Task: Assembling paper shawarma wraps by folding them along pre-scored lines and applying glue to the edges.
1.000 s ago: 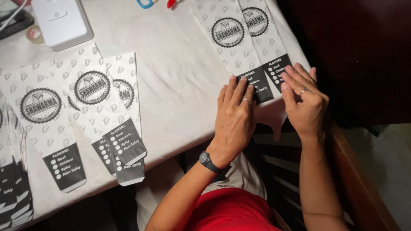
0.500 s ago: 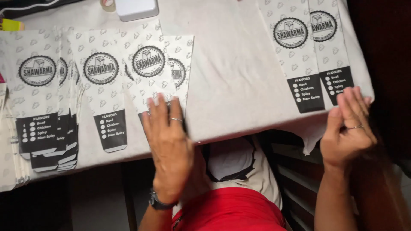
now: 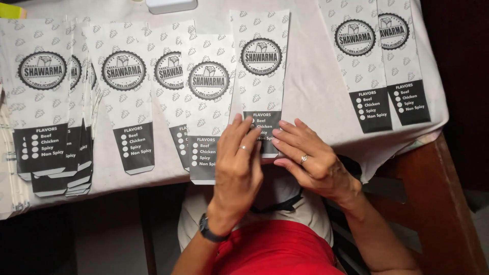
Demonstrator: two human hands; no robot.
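A long white paper bag (image 3: 261, 61) with a round black emblem and a black band at its lower end lies on the white tablecloth (image 3: 310, 86), near the table's front edge. Both hands meet on that lower end. My left hand (image 3: 237, 163), with a ring and a dark wristwatch, has its fingers on the black band. My right hand (image 3: 308, 160), also ringed, presses the band's right side and bottom edge. Most of the band is hidden under my fingers. A similar bag (image 3: 206, 102) overlaps it on the left.
More such bags fan out to the left (image 3: 125, 86), ending in a thick stack (image 3: 43, 102). Two bags (image 3: 356, 56) lie side by side at the right. A white box (image 3: 170, 5) sits at the far edge. A wooden frame (image 3: 433, 193) shows below the table's right corner.
My left hand has come off the overlapped bags at the left. My right hand has come in from the right edge. Both now rest on one bag drawn out to the middle.
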